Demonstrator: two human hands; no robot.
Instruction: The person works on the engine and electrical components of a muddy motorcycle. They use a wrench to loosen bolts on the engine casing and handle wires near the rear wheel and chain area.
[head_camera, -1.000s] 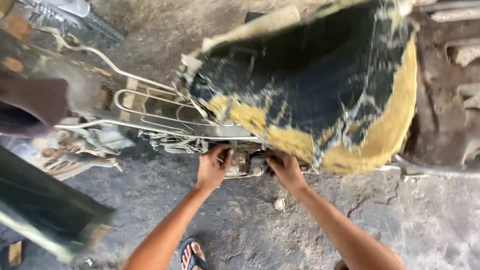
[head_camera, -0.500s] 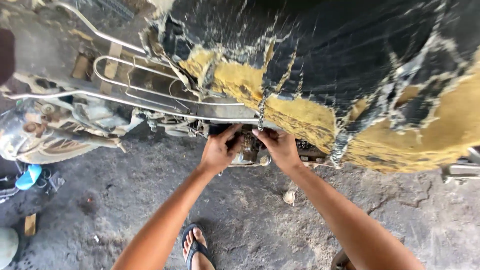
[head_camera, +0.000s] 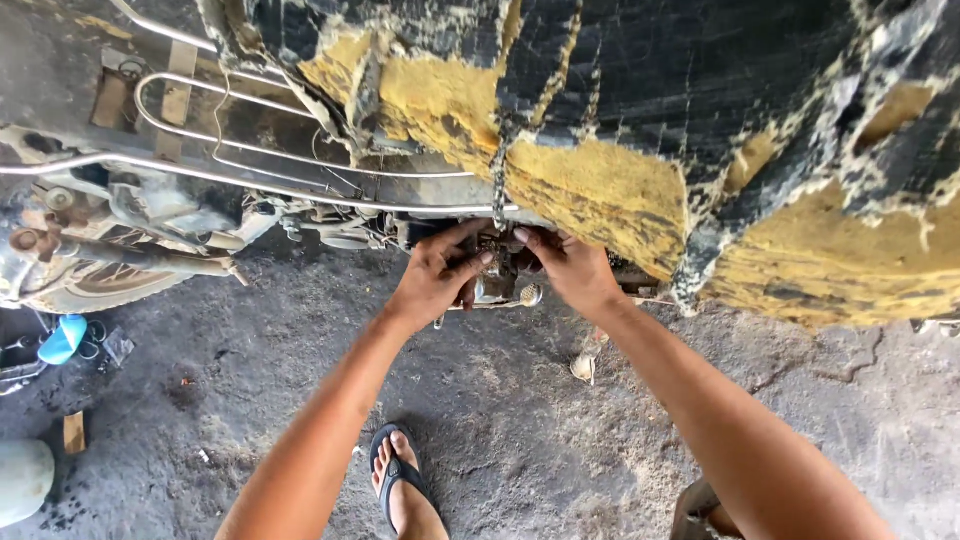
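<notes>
A stained grey concrete floor (head_camera: 520, 440) with cracks and dust fills the lower part of the view, and above it stands an old motorcycle with bare chrome frame rails (head_camera: 260, 175) and a torn black seat with exposed yellow foam (head_camera: 640, 150). Under the edge of that seat sits a small greasy metal engine part (head_camera: 500, 275), directly between the two hands. The left hand (head_camera: 437, 272) lies against the part's left side with fingers curled and its thumb up toward the seat; the right hand (head_camera: 570, 268) presses on it from the right, fingers bent over the top. Whether either hand truly grips the part cannot be told, since the fingers hide it. A foot in a black flip-flop sandal (head_camera: 400, 480) stands on the floor below the left forearm, and a blue plastic cap (head_camera: 62, 338) lies far left. Compared with half a second earlier, the view has moved closer, so seat and hands appear larger, while both hands remain on the same part.
</notes>
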